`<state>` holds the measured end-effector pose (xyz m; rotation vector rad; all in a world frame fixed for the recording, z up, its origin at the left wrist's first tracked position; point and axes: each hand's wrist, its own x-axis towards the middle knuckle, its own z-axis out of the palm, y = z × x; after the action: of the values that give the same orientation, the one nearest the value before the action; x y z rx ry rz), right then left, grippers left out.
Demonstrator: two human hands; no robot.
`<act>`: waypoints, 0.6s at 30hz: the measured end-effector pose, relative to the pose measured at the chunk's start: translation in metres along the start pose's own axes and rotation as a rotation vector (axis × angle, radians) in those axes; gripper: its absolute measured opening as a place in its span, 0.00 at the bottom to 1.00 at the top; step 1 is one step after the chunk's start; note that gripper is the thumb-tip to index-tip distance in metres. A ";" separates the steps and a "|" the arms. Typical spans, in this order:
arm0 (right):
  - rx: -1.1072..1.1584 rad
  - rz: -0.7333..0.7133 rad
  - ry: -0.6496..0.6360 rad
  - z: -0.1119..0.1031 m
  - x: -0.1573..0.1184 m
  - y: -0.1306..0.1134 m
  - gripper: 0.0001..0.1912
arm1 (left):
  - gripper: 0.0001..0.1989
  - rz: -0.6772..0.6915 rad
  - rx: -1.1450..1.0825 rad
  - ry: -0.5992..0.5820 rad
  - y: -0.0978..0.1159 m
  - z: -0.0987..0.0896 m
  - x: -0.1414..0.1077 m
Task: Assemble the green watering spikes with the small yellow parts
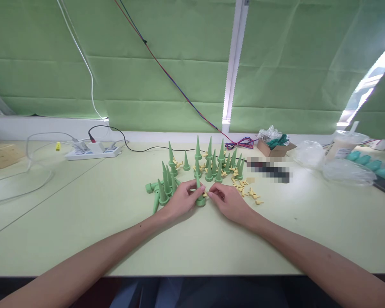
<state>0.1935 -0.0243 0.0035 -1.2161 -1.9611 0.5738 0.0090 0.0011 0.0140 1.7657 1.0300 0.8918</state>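
My left hand [183, 199] is closed around a green cone-shaped plastic spike [200, 202], which stands upright with its wide base near the tabletop. On the right side of that spike a small yellow plastic piece [205, 194] sticks out. The fingertips of my right hand [227, 201] are pinched together at the outer end of this piece. Behind both hands stand several more green spikes [209, 171], many with yellow pieces at their bases. Beside my left hand is another group of green spikes [163, 194], some lying down. Loose yellow pieces [252, 193] lie scattered beyond my right hand.
A white power strip [93, 152] with plugs and cables sits at the back left. Toward the back right are a small cardboard box [276, 149], a lidded drink cup [345, 145], plastic bags and teal objects [368, 161]. A wooden-coloured box [3, 155] stands far left.
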 end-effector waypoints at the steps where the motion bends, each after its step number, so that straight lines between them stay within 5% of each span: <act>1: -0.003 0.001 -0.001 0.000 0.000 0.000 0.10 | 0.18 -0.002 0.006 -0.002 0.000 0.000 0.000; 9: -0.081 0.019 0.020 0.002 0.001 0.003 0.18 | 0.17 0.011 0.044 -0.010 0.003 0.000 -0.001; 18: 0.000 0.022 -0.034 -0.002 -0.001 -0.003 0.05 | 0.17 0.009 0.069 0.013 0.000 -0.001 0.000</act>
<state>0.1937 -0.0266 0.0065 -1.2371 -1.9784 0.6095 0.0086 0.0014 0.0141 1.8255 1.0736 0.8839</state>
